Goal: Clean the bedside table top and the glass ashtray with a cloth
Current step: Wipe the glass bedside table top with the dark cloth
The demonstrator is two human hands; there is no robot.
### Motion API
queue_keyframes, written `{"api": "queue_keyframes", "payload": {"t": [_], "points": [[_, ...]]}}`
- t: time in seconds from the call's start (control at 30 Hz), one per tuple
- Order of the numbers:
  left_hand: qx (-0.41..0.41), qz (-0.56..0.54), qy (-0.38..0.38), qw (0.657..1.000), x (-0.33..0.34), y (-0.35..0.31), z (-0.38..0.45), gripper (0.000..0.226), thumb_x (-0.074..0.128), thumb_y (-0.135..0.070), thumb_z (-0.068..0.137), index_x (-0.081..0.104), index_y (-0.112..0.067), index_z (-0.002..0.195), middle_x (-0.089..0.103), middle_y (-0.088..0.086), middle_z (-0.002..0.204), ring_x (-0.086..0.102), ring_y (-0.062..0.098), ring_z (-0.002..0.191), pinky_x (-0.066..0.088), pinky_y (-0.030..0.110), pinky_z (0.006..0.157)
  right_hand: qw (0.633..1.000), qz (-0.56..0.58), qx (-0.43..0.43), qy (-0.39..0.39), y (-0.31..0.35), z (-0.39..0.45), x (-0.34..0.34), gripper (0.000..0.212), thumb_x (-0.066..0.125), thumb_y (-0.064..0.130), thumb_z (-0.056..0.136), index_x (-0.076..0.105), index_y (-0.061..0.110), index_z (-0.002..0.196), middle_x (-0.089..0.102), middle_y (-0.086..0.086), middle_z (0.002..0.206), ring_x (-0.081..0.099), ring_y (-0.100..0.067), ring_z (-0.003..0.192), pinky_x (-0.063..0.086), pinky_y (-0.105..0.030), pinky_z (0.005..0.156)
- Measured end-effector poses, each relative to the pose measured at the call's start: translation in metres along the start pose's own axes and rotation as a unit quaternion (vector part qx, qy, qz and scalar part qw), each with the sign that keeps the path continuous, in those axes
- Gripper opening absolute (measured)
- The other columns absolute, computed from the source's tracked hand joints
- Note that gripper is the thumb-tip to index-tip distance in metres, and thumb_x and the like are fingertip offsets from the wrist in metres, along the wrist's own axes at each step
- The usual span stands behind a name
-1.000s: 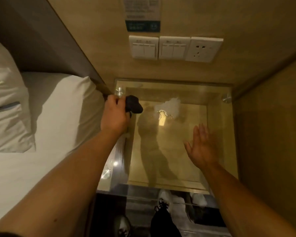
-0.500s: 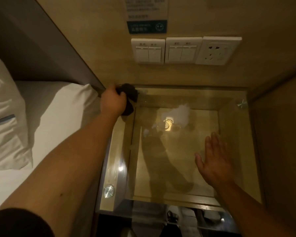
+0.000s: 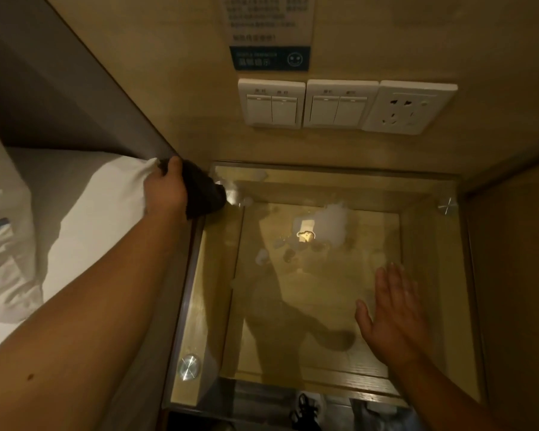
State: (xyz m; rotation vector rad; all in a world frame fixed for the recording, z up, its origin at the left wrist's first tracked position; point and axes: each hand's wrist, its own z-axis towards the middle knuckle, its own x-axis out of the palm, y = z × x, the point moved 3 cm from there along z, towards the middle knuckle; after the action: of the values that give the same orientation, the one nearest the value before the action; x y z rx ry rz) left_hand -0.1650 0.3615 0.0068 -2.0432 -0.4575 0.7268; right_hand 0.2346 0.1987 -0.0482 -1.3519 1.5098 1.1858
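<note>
The bedside table has a glass top point(image 3: 330, 337) over a wooden frame, with metal studs at its corners. My left hand point(image 3: 165, 191) grips a dark cloth point(image 3: 204, 194) at the table's far left corner, beside the bed. My right hand point(image 3: 392, 315) lies flat with straight fingers on the right side of the glass. White smears and reflections point(image 3: 330, 222) show on the glass near its far middle. No ashtray is in view.
A white pillow and bedding point(image 3: 59, 228) lie to the left, under a grey headboard point(image 3: 75, 98). Two switch plates point(image 3: 305, 102) and a socket point(image 3: 409, 107) sit on the wooden wall behind the table. A wooden side panel point(image 3: 517, 275) closes the right.
My left hand has carried the cloth away from me along the left edge, up to the far left corner. My right hand has stayed flat on the glass.
</note>
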Motion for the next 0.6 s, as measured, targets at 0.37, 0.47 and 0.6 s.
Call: {"api": "queue_keyframes", "payload": {"t": [0.37,0.47,0.6], "points": [[0.416,0.536,0.197,0.708,0.088,0.028,-0.018,0.06,0.042,-0.019,0.097,0.019,-0.014,0.153,0.017,0.01,0.16,0.009,0.027,0.148,0.007,0.039,0.119,0.999,-0.021,-0.006,-0.03,-0.002,0.001,0.005,0.073,0.032,0.05,0.087,0.035,0.003,0.142,0.03,-0.021,0.152,0.019,-0.033,0.143,0.011,-0.043,0.115],[0.411,0.566,0.2,0.686,0.085,0.032,-0.016,0.064,0.041,-0.027,0.098,0.011,-0.017,0.154,0.01,0.007,0.162,0.003,0.024,0.149,0.003,0.039,0.12,0.999,-0.022,-0.01,-0.031,-0.002,0.001,0.004,0.072,0.033,0.049,0.087,0.037,0.001,0.141,0.031,-0.022,0.151,0.019,-0.033,0.143,0.013,-0.044,0.115],[0.401,0.589,0.207,0.67,0.085,0.032,-0.02,0.063,0.035,-0.033,0.1,0.007,-0.016,0.154,0.004,0.007,0.162,-0.001,0.023,0.149,0.003,0.041,0.121,0.999,-0.018,-0.004,-0.029,-0.001,0.001,0.003,0.073,0.031,0.05,0.087,0.037,0.001,0.141,0.031,-0.022,0.151,0.019,-0.032,0.143,0.013,-0.045,0.115]]}}
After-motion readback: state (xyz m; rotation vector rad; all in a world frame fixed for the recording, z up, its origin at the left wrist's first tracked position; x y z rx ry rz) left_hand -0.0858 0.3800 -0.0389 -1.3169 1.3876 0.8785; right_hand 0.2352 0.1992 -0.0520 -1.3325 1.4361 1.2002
